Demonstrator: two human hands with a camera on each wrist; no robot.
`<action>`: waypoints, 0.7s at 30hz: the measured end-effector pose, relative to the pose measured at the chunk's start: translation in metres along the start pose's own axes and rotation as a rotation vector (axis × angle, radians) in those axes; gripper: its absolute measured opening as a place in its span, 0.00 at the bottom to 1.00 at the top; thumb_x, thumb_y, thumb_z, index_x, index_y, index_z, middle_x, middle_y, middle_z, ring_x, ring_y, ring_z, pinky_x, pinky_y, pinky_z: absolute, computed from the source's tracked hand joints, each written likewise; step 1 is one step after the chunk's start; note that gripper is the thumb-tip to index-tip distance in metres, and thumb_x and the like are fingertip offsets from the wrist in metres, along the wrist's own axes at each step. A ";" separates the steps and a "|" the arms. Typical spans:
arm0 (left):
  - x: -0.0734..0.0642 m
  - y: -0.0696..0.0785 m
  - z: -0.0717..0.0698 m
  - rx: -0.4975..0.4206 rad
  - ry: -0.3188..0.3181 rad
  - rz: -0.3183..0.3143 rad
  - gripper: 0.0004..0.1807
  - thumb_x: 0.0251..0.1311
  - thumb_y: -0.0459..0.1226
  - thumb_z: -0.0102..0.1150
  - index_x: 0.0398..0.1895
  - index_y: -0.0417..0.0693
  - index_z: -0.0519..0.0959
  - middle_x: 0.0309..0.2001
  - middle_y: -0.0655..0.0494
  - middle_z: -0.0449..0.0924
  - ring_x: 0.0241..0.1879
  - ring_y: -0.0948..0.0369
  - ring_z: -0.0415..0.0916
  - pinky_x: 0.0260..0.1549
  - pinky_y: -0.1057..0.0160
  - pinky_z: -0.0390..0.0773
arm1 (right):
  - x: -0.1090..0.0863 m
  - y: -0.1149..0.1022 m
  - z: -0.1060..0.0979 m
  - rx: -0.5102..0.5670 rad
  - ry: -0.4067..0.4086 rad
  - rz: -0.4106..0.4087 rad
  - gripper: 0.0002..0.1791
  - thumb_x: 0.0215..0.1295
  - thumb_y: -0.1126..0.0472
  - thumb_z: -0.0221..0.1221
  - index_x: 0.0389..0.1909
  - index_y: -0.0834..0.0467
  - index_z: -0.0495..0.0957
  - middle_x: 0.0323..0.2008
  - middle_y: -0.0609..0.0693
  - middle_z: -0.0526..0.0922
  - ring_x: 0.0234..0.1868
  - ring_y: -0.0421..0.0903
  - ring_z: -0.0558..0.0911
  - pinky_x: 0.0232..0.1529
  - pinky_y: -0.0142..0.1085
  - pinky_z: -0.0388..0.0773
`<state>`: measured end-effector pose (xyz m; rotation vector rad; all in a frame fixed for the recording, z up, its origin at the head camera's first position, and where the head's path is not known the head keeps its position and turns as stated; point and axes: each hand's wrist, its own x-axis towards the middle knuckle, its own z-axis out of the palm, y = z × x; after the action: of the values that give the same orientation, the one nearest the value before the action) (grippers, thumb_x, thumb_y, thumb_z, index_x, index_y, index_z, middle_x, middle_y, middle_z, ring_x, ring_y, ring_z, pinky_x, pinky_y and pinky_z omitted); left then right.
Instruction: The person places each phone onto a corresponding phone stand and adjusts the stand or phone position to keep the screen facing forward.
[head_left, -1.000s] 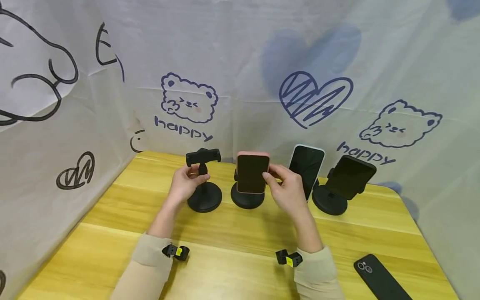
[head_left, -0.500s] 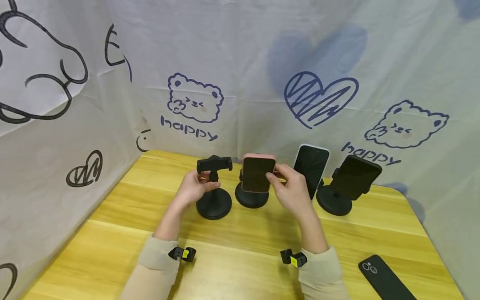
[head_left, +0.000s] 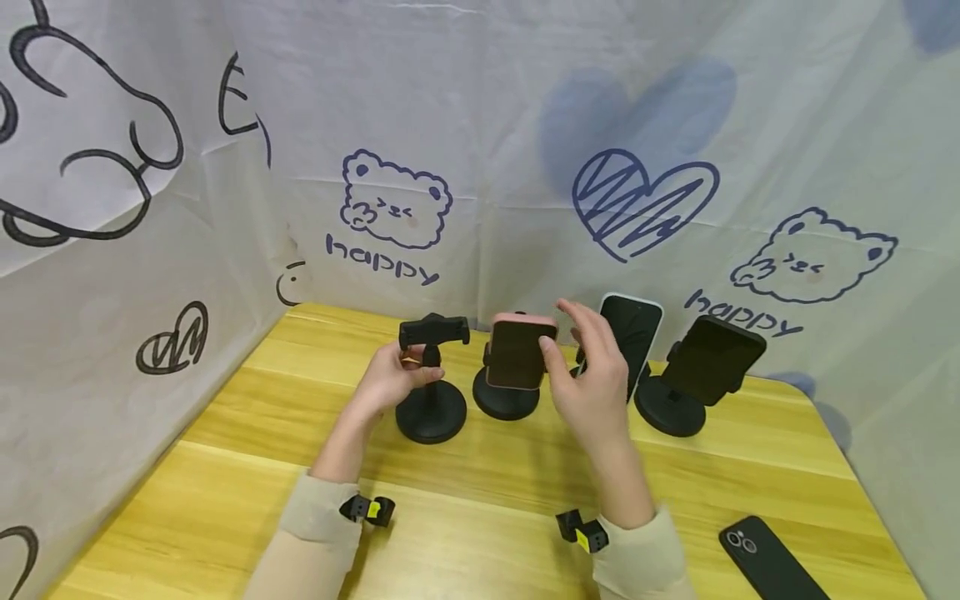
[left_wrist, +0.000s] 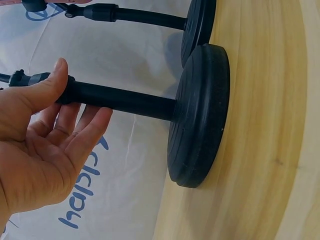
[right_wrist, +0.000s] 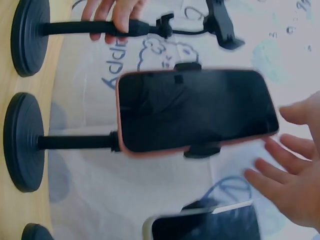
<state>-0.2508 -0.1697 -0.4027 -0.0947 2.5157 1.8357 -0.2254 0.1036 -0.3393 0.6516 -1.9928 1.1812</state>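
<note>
My left hand point(head_left: 384, 382) grips the upright pole of a black phone stand point(head_left: 431, 414) whose clamp carries no phone. In the left wrist view, thumb and fingers wrap the pole point(left_wrist: 135, 101) just under its collar. To the right, a pink-cased phone point(head_left: 516, 358) is clamped in a second black stand point(head_left: 506, 402). My right hand point(head_left: 596, 379) is beside that phone's right edge, fingers spread. The right wrist view shows a small gap between these fingers point(right_wrist: 274, 176) and the phone's end, with the phone point(right_wrist: 195, 110) held by the clamp.
Farther right are a white-edged phone point(head_left: 633, 333) and a black phone point(head_left: 716, 360) tilted in its stand point(head_left: 670, 406). A dark phone point(head_left: 772, 558) lies face down at the table's front right. A printed white cloth point(head_left: 510, 167) hangs behind the wooden table point(head_left: 465, 517).
My right hand has let go of the pink phone, its fingers spreading apart. The stand in my left hand has shifted slightly nearer to me and closer to the pink phone's stand.
</note>
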 end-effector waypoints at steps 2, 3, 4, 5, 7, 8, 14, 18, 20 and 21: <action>0.001 0.000 0.000 -0.001 -0.001 -0.001 0.21 0.64 0.33 0.72 0.58 0.37 0.79 0.53 0.41 0.79 0.50 0.48 0.79 0.58 0.46 0.80 | -0.001 -0.009 0.005 -0.013 0.075 -0.087 0.24 0.65 0.70 0.68 0.62 0.68 0.78 0.61 0.62 0.80 0.61 0.58 0.80 0.64 0.44 0.79; 0.001 0.000 0.000 -0.002 -0.001 -0.002 0.21 0.64 0.33 0.72 0.58 0.37 0.78 0.53 0.41 0.79 0.50 0.48 0.79 0.58 0.46 0.80 | -0.001 -0.014 0.008 -0.011 0.102 -0.125 0.24 0.64 0.71 0.68 0.62 0.68 0.79 0.61 0.62 0.81 0.61 0.58 0.81 0.65 0.42 0.78; 0.001 0.000 0.000 -0.003 -0.001 0.001 0.21 0.64 0.33 0.72 0.58 0.36 0.78 0.53 0.41 0.79 0.50 0.48 0.80 0.58 0.46 0.80 | -0.002 -0.019 0.011 -0.006 0.117 -0.157 0.24 0.64 0.71 0.68 0.61 0.68 0.79 0.60 0.62 0.81 0.61 0.58 0.81 0.66 0.40 0.77; 0.001 0.000 0.000 -0.005 -0.001 0.005 0.21 0.64 0.33 0.72 0.58 0.36 0.78 0.53 0.41 0.79 0.49 0.48 0.80 0.57 0.46 0.81 | -0.002 -0.025 0.015 0.003 0.122 -0.189 0.24 0.64 0.72 0.67 0.61 0.69 0.79 0.60 0.63 0.81 0.61 0.59 0.81 0.66 0.39 0.76; 0.001 -0.001 0.000 -0.004 0.002 0.012 0.21 0.64 0.32 0.72 0.57 0.36 0.78 0.53 0.40 0.79 0.49 0.48 0.80 0.57 0.47 0.81 | -0.004 -0.036 0.025 0.004 0.110 -0.243 0.23 0.63 0.73 0.67 0.60 0.69 0.80 0.59 0.63 0.81 0.60 0.59 0.81 0.66 0.40 0.77; 0.001 -0.001 0.000 -0.005 0.000 0.018 0.21 0.64 0.32 0.72 0.57 0.35 0.79 0.52 0.40 0.79 0.49 0.48 0.81 0.57 0.47 0.81 | -0.006 -0.040 0.029 -0.005 0.095 -0.263 0.23 0.63 0.74 0.67 0.60 0.69 0.80 0.59 0.63 0.81 0.60 0.59 0.81 0.66 0.41 0.77; 0.001 -0.001 -0.002 -0.005 -0.008 0.062 0.20 0.63 0.31 0.72 0.57 0.36 0.79 0.50 0.41 0.81 0.47 0.48 0.82 0.55 0.47 0.82 | -0.013 -0.052 0.058 -0.064 0.014 -0.249 0.21 0.64 0.74 0.69 0.58 0.68 0.82 0.58 0.61 0.82 0.62 0.57 0.80 0.61 0.43 0.81; 0.001 0.000 -0.002 -0.004 -0.011 0.058 0.21 0.62 0.31 0.72 0.58 0.37 0.79 0.50 0.40 0.81 0.47 0.47 0.82 0.56 0.45 0.81 | -0.015 -0.050 0.072 -0.088 0.009 -0.203 0.19 0.64 0.74 0.68 0.56 0.68 0.82 0.58 0.61 0.82 0.60 0.56 0.82 0.58 0.43 0.83; 0.001 0.000 -0.002 -0.003 -0.008 0.047 0.22 0.62 0.31 0.73 0.59 0.38 0.79 0.51 0.40 0.80 0.48 0.47 0.81 0.58 0.44 0.80 | -0.015 -0.049 0.078 -0.102 0.019 -0.199 0.18 0.65 0.75 0.67 0.55 0.68 0.83 0.57 0.61 0.83 0.58 0.56 0.83 0.57 0.42 0.84; 0.001 0.000 -0.001 -0.002 -0.008 0.043 0.23 0.62 0.31 0.73 0.59 0.38 0.79 0.52 0.40 0.80 0.48 0.46 0.81 0.58 0.44 0.80 | -0.015 -0.048 0.080 -0.106 0.027 -0.197 0.16 0.65 0.75 0.66 0.54 0.68 0.83 0.56 0.61 0.83 0.58 0.56 0.83 0.56 0.42 0.84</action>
<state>-0.2514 -0.1711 -0.4024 -0.0335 2.5303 1.8506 -0.2070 0.0119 -0.3516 0.7545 -1.9056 0.9563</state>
